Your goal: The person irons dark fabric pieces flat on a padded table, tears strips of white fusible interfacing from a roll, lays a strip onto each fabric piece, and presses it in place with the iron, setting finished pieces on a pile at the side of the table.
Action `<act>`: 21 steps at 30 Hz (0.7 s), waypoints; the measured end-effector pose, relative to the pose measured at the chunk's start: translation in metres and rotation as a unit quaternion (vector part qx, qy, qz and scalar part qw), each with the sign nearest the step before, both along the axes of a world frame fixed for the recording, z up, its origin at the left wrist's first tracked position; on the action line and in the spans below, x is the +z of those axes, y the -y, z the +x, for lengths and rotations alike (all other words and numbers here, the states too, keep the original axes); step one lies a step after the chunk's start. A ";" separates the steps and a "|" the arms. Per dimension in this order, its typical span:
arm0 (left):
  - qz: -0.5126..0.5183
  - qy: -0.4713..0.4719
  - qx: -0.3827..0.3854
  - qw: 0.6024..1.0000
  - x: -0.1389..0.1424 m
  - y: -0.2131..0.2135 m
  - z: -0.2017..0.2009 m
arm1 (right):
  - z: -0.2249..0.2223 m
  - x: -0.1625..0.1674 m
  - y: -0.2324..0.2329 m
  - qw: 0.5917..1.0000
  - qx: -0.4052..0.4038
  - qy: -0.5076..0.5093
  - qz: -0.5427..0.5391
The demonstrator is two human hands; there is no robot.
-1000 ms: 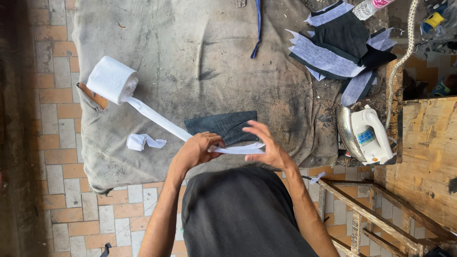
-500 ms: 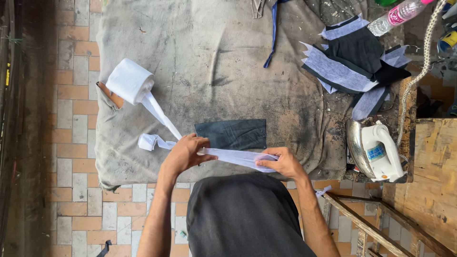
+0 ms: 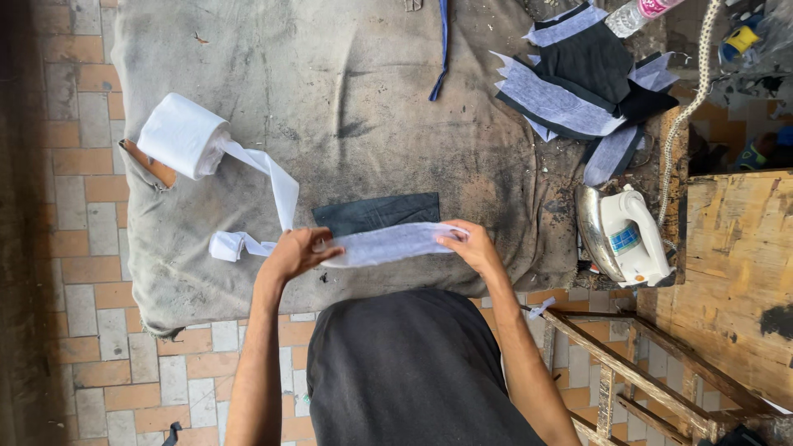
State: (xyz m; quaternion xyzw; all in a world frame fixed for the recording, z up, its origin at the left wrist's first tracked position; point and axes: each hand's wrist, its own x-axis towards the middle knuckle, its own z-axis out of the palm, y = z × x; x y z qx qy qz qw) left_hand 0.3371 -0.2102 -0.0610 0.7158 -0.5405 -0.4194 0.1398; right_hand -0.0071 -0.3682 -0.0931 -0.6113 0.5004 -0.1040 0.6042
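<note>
White interfacing strip [image 3: 388, 244] stretched over dark fabric piece [image 3: 376, 213], ends pinched by left hand [image 3: 291, 253] and right hand [image 3: 472, 244].

A cloth-covered worktop [image 3: 372, 107] fills the middle of the view, with the person standing at its near edge. On it, directly before the person, lies a denim piece [image 3: 376, 213]. An interfacing strip [image 3: 388, 244] stretches across the near edge of that piece, held between the left hand [image 3: 291, 252] and the right hand [image 3: 471, 245]. From the left hand the strip runs up and leftward to a roll of interfacing [image 3: 178, 136] at the worktop's left edge. A stack of cut fabric pieces [image 3: 582, 70] lies at the far right. An iron [image 3: 624, 235] rests on its side at the right edge, beside a wooden bench [image 3: 735, 272]. A narrow strap [image 3: 442, 49] lies at the far middle.
</note>
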 end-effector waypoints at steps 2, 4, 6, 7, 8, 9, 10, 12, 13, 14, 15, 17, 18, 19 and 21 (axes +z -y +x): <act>-0.052 0.033 0.002 0.998 -0.015 0.001 0.007 | 0.008 -0.008 0.001 0.997 -0.002 0.042 -0.067; -0.079 0.055 0.008 0.995 -0.023 -0.001 0.010 | 0.016 -0.008 0.002 0.998 -0.007 -0.006 -0.065; -0.083 0.065 0.013 0.994 -0.023 -0.003 0.013 | 0.019 -0.007 0.005 0.998 -0.018 -0.029 -0.048; -0.076 0.063 0.014 0.995 -0.021 -0.005 0.014 | 0.019 -0.006 0.006 0.999 -0.024 -0.029 -0.032; -0.069 0.062 0.015 0.996 -0.019 -0.007 0.016 | 0.019 -0.005 0.007 0.999 -0.030 -0.028 -0.015; -0.063 0.061 0.016 0.996 -0.016 -0.009 0.018 | 0.019 -0.003 0.009 0.999 -0.039 0.000 -0.013; -0.030 0.067 0.017 0.997 -0.013 -0.012 0.021 | 0.018 -0.002 0.011 0.998 -0.048 0.029 -0.011; 0.036 0.080 0.021 0.996 -0.006 -0.021 0.028 | 0.018 0.001 0.012 0.997 -0.054 0.053 -0.007; 0.015 0.106 0.016 0.994 -0.003 -0.023 0.031 | 0.017 0.002 0.012 0.997 -0.051 0.050 -0.006; -0.006 0.132 0.010 0.991 0.000 -0.027 0.035 | 0.017 0.003 0.012 0.998 -0.049 0.047 -0.005; -0.027 0.158 0.005 0.987 0.003 -0.029 0.039 | 0.017 0.004 0.011 0.998 -0.054 0.044 -0.007; -0.008 0.123 0.036 0.992 0.009 -0.032 0.047 | 0.017 0.005 0.008 0.997 -0.064 0.038 -0.011; 0.000 0.105 0.053 0.993 0.010 -0.032 0.050 | 0.017 0.005 0.006 0.997 -0.066 0.031 -0.013; 0.031 0.086 0.057 0.994 0.011 -0.032 0.051 | 0.017 0.005 0.005 0.997 -0.069 0.024 -0.015; 0.092 0.046 0.067 0.993 0.011 -0.031 0.055 | 0.019 0.004 0.002 0.997 -0.069 0.013 -0.026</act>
